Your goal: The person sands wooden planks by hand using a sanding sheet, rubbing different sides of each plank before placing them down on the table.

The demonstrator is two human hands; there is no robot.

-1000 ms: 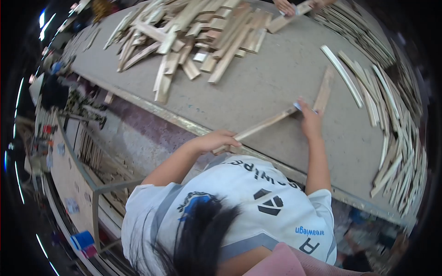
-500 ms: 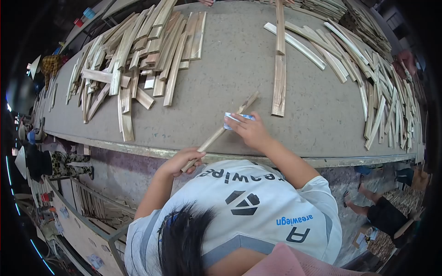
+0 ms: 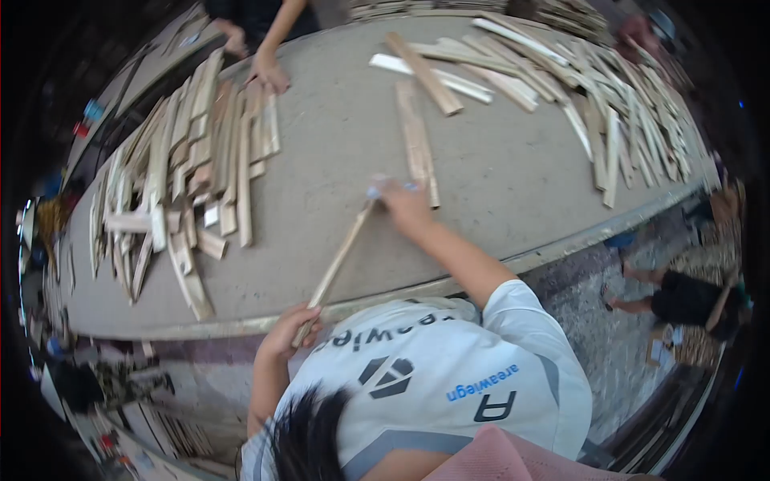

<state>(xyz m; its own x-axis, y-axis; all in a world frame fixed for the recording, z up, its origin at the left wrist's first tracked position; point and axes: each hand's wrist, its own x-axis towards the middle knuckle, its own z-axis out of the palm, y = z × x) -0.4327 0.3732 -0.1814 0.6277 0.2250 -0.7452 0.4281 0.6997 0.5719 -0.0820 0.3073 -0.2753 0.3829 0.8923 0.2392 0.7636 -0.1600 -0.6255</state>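
A narrow wooden strip point(image 3: 341, 256) slants from the table's near edge out over its surface. My left hand point(image 3: 287, 330) is closed around the near end of it. My right hand point(image 3: 403, 210), smeared by motion, is closed at the far end over a small piece of sandpaper point(image 3: 374, 192), white with blue print and mostly hidden by the fingers. Just beyond that hand, a flat wooden strip point(image 3: 414, 132) lies lengthwise on the table point(image 3: 329, 136). Another wooden strip point(image 3: 425, 74) rests at an angle near its far end.
Loose wooden strips are heaped in a left pile point(image 3: 172, 160) and a right pile point(image 3: 626, 112). Across the table, a co-worker's hand point(image 3: 269, 72) touches the left pile's far end. Another person point(image 3: 682, 301) is low on the floor at the right.
My view has turned, shifting the table in the frame. My right hand has slid outward along the strip to its far end. A co-worker's hands now show at the left pile.
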